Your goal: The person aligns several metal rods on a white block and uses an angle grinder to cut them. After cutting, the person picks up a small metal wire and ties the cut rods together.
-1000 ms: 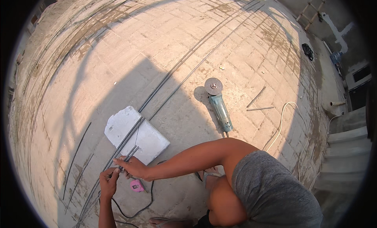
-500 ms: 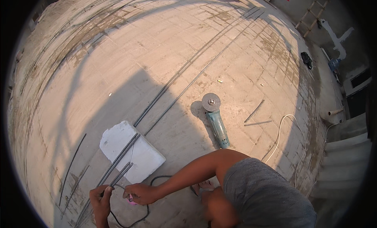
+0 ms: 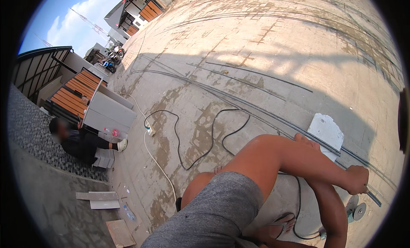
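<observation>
My left forearm crosses over my right arm. At the lower right, my left hand (image 3: 358, 180) is closed round several thin grey steel rods (image 3: 375, 199), close to their cut ends. Farther back along the bundle, my right hand (image 3: 306, 141) grips the rods, partly hidden behind my left forearm. Under the rods lies a white foam-like block (image 3: 326, 130) with a broken edge. Beside my right arm on the ground is an angle grinder (image 3: 350, 214) with a round grey disc (image 3: 359, 211); the arm covers part of its body.
Long steel rods (image 3: 188, 79) stretch over the paving. A black cord (image 3: 194, 167) snakes to a socket block (image 3: 150, 131) on a white cable (image 3: 161, 164). At left a person (image 3: 79, 141) sits by a wall. Loose boards (image 3: 119, 233) and a plastic bottle (image 3: 129, 212) lie nearby.
My view has swung left, bringing the seated person and buildings in. My left hand still grips rods. My right hand has moved beneath my left forearm; the small pink thing near it no longer shows.
</observation>
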A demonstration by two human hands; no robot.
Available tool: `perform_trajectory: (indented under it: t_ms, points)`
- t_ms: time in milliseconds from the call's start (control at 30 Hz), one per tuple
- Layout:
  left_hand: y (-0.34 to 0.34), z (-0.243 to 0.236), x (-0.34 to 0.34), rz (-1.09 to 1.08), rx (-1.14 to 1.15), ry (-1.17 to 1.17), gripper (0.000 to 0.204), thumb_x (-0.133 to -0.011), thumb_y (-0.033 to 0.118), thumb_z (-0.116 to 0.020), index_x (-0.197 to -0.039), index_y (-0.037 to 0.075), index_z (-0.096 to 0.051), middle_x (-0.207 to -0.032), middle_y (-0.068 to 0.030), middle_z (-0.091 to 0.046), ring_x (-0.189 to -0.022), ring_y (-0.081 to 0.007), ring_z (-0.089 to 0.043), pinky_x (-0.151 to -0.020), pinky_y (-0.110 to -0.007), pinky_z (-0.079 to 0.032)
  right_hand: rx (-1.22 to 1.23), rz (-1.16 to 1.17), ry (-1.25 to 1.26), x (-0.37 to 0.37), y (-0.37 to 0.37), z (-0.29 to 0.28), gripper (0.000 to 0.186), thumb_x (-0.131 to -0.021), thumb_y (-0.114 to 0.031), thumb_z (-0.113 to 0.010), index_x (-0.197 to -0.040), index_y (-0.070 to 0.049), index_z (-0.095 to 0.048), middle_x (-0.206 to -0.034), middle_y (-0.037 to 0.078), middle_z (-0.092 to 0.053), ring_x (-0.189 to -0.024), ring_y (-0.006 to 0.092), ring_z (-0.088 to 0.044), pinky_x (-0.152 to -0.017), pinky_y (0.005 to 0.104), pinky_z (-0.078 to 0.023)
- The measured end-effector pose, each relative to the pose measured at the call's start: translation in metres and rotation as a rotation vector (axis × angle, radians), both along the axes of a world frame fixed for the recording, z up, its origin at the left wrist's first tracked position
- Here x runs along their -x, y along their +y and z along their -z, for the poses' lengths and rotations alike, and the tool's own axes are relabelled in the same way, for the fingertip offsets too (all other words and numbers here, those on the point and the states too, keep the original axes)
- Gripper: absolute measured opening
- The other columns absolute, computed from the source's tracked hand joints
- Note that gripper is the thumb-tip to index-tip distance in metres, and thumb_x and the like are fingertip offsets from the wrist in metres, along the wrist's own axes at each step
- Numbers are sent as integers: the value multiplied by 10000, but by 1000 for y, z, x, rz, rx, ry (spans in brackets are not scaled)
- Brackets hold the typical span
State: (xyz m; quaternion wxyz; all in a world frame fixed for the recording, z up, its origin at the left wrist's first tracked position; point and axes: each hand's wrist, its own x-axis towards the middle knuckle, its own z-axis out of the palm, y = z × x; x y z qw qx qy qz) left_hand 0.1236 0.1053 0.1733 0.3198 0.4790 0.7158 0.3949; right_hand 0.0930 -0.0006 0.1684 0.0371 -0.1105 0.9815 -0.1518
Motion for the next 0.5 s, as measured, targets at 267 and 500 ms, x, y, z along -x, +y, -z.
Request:
perform_trajectory:
  t_ms: [267, 500]
  points:
    - [-36, -19, 71, 155, 27, 506, 535, -939, 519, -627, -1159, 52, -766, -1149, -219, -728, -1091, -372, -681, -992, -477, -501, 251, -38, 391, -22, 61, 20, 295, -965, -299, -677, -879, -39, -569, -863, 168, -702, -848, 396, -699, -711, 468, -527]
    - [-250, 28, 191, 112, 466, 276, 819, -885, 763, -596, -1313, 72, -696, -1227, -169, -728, -1170, -399, -663, -994, -460, -515, -253, 232, 238, -94, 214, 41, 322, -857, -189, -796, -812, -42, -513, -716, 157, -620, -639, 398, -618, -586, 498, -461]
